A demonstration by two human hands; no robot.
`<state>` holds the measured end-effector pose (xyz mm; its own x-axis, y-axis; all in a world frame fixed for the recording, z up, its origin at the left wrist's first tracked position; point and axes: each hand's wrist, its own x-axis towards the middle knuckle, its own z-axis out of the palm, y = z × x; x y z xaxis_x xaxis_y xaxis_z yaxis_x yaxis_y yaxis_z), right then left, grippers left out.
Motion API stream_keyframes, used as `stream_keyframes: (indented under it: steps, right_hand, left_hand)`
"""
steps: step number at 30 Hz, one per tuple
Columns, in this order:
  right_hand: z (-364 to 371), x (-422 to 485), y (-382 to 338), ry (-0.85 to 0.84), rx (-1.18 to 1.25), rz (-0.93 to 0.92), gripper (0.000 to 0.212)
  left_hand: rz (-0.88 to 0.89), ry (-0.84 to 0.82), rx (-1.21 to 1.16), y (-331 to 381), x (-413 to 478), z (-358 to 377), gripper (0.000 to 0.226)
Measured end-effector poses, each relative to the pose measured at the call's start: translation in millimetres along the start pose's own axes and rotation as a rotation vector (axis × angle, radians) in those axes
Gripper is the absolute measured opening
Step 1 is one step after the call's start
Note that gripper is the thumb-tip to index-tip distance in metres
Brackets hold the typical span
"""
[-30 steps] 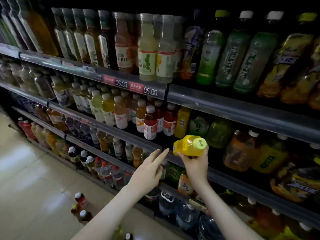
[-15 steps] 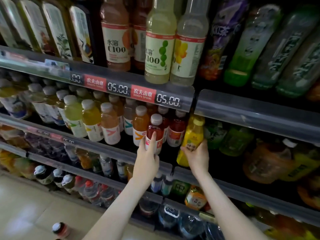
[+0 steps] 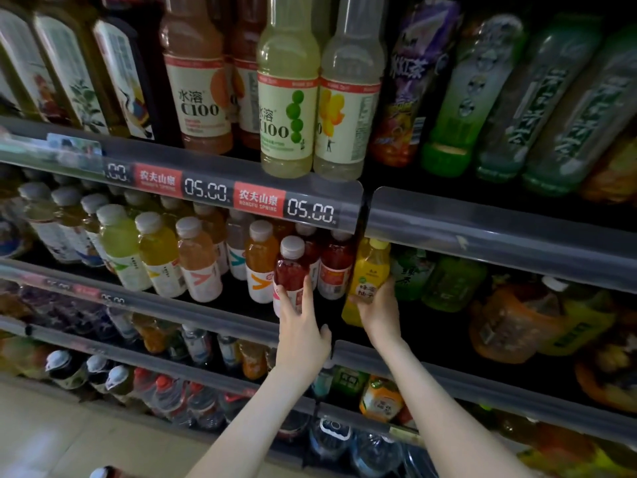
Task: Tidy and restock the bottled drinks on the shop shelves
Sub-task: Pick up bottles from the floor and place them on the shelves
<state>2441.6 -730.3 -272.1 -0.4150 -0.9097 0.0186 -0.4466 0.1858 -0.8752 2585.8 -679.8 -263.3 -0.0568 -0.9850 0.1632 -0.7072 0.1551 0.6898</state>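
My right hand (image 3: 378, 307) grips the lower body of a yellow bottle (image 3: 367, 270) with a yellow cap, standing upright at the left end of the right-hand middle shelf. My left hand (image 3: 301, 326) holds the base of a red drink bottle (image 3: 291, 270) with a white cap, at the front of the left-hand middle shelf. Fingers reach up its label on both sides. Orange (image 3: 260, 263) and red bottles (image 3: 336, 267) stand on either side of it.
A price rail (image 3: 241, 198) with red tags runs just above the bottles. Tall C100 bottles (image 3: 287, 98) overhang it. Green bottles (image 3: 451, 284) stand right of the yellow one. Lower shelves hold more drinks, and a bottle cap (image 3: 103, 472) shows on the floor.
The yellow bottle went from lying tipped in my right hand to upright on the shelf. My left hand rose from mid-air to the red bottle. The camera moved closer to the shelves.
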Motion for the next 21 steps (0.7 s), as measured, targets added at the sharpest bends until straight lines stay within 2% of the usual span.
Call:
stream_keyframes:
  steps: [4,6,8,10,13,17,21]
  right_hand:
    - [-3.0,-7.3,2.1,-0.088,0.027,-0.011,0.068]
    - [-6.4,-22.8,0.7,-0.116,0.071,-0.036,0.081]
    - [-12.6,-41.8,-3.1,-0.094,-0.002,-0.093,0.084]
    - [-24.8,-62.1,-10.7,-0.067,-0.108,-0.193,0.073]
    - [-59.3,-86.8,-27.4,-0.070,-0.119,-0.351,0.052]
    - [-130.6,-107.3,-52.3,0.002,-0.111,-0.495,0.043]
    - [-209.6,-118.0,-61.9,0.111,-0.139,-0.555,0.039]
  left_hand:
    - [0.010,-0.047,0.044,4.6,-4.7,-6.6,0.079]
    - [0.052,-0.038,0.047,12.7,-7.8,-14.7,0.068]
    - [0.135,0.002,0.048,24.7,-11.2,-24.7,0.054]
    - [0.259,0.042,0.040,42.0,-15.1,-35.6,0.045]
    - [0.394,0.075,-0.006,74.5,-21.1,-47.0,0.038]
    - [0.490,0.080,-0.093,127.1,-33.5,-48.5,0.035]
    - [0.571,0.019,-0.158,194.2,-50.6,-37.3,0.039]
